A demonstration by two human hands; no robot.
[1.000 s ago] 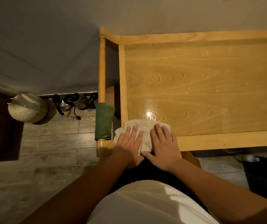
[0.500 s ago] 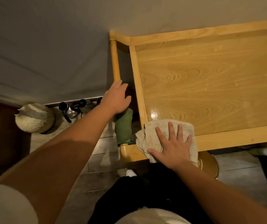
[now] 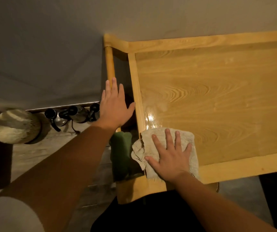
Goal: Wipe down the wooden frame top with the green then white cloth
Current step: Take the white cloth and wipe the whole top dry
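Note:
The wooden frame top (image 3: 218, 101) is a light, glossy panel with a raised rim, filling the right half of the view. A white cloth (image 3: 189, 136) lies on its near left corner, and my right hand (image 3: 169, 158) presses flat on it with fingers spread. A green cloth (image 3: 120, 153) hangs over the round side rail (image 3: 109, 62) just left of that corner. My left hand (image 3: 114, 104) hovers open above the rail, fingers apart, holding nothing, a little beyond the green cloth.
A pale wall runs behind the frame. On the tiled floor at the left stand a round woven basket (image 3: 15, 126) and several dark metal pots (image 3: 64, 116). A dark object (image 3: 275, 198) sits under the frame at the right.
My left hand left the white cloth, moved to the side rail and now spreads open above it. My right hand stays flat on the white cloth at the corner.

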